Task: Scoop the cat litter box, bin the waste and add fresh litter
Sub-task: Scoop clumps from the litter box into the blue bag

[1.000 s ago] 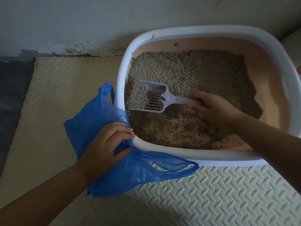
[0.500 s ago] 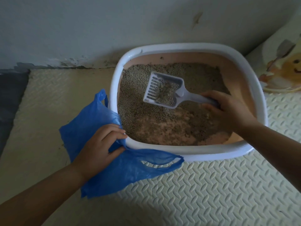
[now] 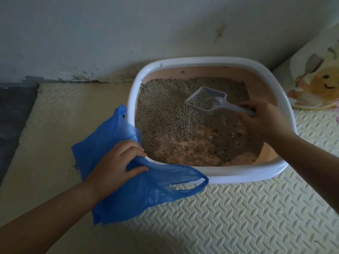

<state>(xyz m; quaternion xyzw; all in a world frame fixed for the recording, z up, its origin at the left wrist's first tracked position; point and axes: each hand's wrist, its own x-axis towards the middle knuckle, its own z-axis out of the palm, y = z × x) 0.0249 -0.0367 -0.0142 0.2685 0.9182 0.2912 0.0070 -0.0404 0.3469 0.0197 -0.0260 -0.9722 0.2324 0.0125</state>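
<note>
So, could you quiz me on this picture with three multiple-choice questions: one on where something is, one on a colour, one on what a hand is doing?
1. Where is the crinkled blue plastic bag relative to the white-rimmed plastic litter box?
A. Inside it
B. On the cream foam mat, at its near left corner
C. Behind it, against the wall

2. What colour is the box's inside?
A. Green
B. Black
C. Pinkish

3. What is the right hand doing?
A. Gripping the handle of the pale grey slotted plastic scoop
B. Lying flat on the mat
C. Holding the bag

Answers: B, the left hand holds it by that corner's rim; C, bare pinkish wall shows above the litter; A, its fingers curl round the handle.
</note>
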